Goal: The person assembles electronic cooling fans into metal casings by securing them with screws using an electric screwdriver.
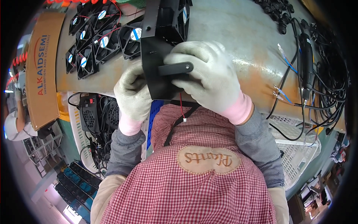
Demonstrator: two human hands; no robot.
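Both hands wear white knit gloves with pink cuffs. A black sheet-metal housing (152, 80) is tilted up over the table's near edge between them. My left hand (132, 91) is closed with bent fingers at the housing's left edge, its fingertips partly hidden. From the right, my right hand (209, 72) grips the same housing, fingers curled around a rounded black tab (176, 68) with a hole. A black fan (181, 16) shows at the housing's far end. Below the housing hangs a thin red wire ending in a small white connector (184, 120).
Several black fans (106, 43) lie at the table's far left, near a cardboard sheet (44, 71). An electric screwdriver (307, 63) and coiled black cables (332, 89) are on the right. Below, a white basket (80, 140) holds black units; another white basket (292, 156) stands right.
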